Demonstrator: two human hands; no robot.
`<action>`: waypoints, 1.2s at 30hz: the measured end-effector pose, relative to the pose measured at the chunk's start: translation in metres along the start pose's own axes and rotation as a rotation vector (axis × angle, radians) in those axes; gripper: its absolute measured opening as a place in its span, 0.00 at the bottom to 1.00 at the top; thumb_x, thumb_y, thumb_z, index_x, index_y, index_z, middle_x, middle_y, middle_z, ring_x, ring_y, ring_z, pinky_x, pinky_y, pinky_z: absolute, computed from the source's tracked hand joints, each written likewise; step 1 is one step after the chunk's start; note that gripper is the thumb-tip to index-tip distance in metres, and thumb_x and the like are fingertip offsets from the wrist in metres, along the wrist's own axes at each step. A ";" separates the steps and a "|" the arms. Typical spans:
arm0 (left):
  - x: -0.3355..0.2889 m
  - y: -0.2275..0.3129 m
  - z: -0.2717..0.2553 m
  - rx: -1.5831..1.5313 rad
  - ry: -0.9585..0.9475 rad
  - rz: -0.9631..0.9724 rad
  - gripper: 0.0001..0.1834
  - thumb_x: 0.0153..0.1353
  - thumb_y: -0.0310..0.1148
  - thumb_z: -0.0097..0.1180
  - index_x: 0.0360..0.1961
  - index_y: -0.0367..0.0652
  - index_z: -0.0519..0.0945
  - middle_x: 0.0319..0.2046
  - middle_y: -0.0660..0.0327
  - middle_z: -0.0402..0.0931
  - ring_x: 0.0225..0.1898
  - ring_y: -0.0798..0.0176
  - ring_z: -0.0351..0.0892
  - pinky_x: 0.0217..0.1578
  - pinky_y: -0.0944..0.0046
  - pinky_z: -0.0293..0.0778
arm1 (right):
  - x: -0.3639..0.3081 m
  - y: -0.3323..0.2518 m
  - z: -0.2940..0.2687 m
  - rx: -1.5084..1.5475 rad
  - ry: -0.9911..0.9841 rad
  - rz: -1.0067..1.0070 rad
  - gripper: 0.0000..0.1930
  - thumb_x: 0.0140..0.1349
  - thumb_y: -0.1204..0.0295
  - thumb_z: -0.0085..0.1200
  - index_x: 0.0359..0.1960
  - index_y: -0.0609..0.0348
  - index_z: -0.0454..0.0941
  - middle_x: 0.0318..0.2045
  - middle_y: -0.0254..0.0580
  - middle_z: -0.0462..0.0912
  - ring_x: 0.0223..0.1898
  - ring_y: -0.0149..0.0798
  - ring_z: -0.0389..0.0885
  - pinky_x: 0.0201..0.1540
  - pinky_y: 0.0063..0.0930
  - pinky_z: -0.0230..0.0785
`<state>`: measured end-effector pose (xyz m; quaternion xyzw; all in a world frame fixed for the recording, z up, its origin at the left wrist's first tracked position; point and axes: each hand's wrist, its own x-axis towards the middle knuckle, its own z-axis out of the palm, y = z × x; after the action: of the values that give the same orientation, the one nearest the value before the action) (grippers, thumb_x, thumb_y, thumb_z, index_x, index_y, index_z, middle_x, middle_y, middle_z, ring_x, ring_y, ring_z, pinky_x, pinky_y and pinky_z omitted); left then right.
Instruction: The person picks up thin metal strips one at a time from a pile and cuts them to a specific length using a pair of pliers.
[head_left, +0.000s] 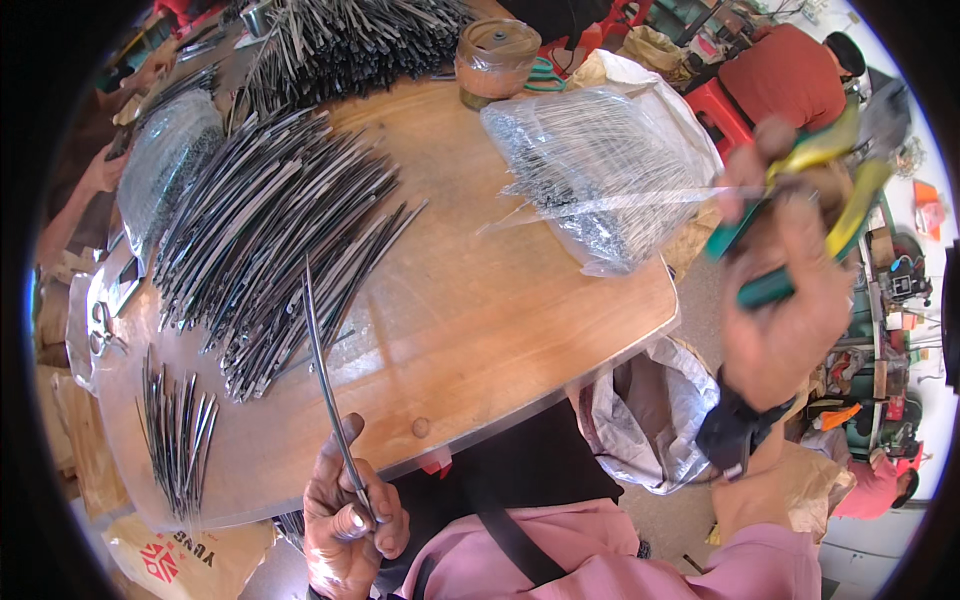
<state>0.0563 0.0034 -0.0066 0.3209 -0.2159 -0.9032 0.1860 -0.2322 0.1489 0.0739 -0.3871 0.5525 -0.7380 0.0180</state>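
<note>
My left hand is closed on the lower end of a long thin dark strip, pinched between thumb and fingers. The strip stands upright, its tip reaching toward a large pile of similar strips on the table. At the far right my right hand, smeared by motion, grips pliers with green and yellow handles. A thin pale strand runs leftward from its fingers, passing in front of a clear plastic bag of thin wires.
The wooden table bears a small strip bundle at left, a larger heap at the back and a round tape-wrapped container. An open white sack hangs by the near edge. Another person's hand is at far left.
</note>
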 end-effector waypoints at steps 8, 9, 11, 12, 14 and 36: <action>0.006 0.000 0.003 -0.267 -0.356 -0.064 0.38 0.51 0.22 0.58 0.64 0.33 0.58 0.22 0.54 0.66 0.14 0.57 0.68 0.11 0.61 0.63 | -0.104 0.053 -0.047 -0.384 -0.028 0.517 0.07 0.56 0.77 0.63 0.35 0.66 0.81 0.40 0.41 0.82 0.38 0.30 0.78 0.40 0.22 0.69; 0.014 -0.002 0.008 -0.257 -0.413 -0.087 0.31 0.51 0.23 0.58 0.58 0.34 0.64 0.22 0.53 0.66 0.14 0.58 0.66 0.11 0.60 0.62 | -0.110 0.053 -0.048 -0.400 -0.020 0.580 0.07 0.56 0.77 0.62 0.36 0.66 0.81 0.40 0.40 0.82 0.37 0.30 0.78 0.40 0.22 0.69; 0.024 -0.002 0.016 -0.216 -0.371 -0.099 0.22 0.51 0.23 0.59 0.49 0.34 0.71 0.22 0.53 0.66 0.14 0.60 0.65 0.11 0.62 0.61 | -0.118 0.049 -0.035 0.122 0.294 0.842 0.05 0.58 0.77 0.57 0.35 0.63 0.78 0.42 0.43 0.79 0.35 0.32 0.76 0.38 0.27 0.70; 0.022 0.000 0.012 -0.181 -0.344 -0.093 0.19 0.52 0.24 0.59 0.46 0.34 0.72 0.21 0.54 0.66 0.14 0.61 0.64 0.11 0.63 0.61 | -0.121 0.044 -0.032 0.344 0.365 0.893 0.05 0.59 0.76 0.57 0.36 0.61 0.76 0.43 0.43 0.77 0.36 0.33 0.74 0.37 0.27 0.69; 0.017 0.006 0.006 -0.111 -0.308 -0.085 0.14 0.53 0.26 0.61 0.40 0.33 0.74 0.21 0.55 0.65 0.13 0.62 0.64 0.11 0.65 0.60 | -0.133 0.040 -0.035 0.700 0.433 0.944 0.06 0.59 0.75 0.57 0.36 0.59 0.73 0.44 0.43 0.73 0.37 0.33 0.72 0.36 0.27 0.67; 0.003 -0.014 -0.020 0.558 0.061 0.018 0.09 0.58 0.21 0.61 0.40 0.30 0.78 0.24 0.57 0.77 0.17 0.72 0.66 0.19 0.74 0.61 | -0.127 0.045 0.033 0.512 0.001 0.860 0.09 0.57 0.71 0.62 0.36 0.61 0.78 0.45 0.46 0.74 0.38 0.37 0.73 0.38 0.30 0.67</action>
<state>0.0647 0.0080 -0.0296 0.3848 -0.4536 -0.7970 0.1047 -0.1417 0.1627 -0.0305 -0.1070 0.4630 -0.7760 0.4147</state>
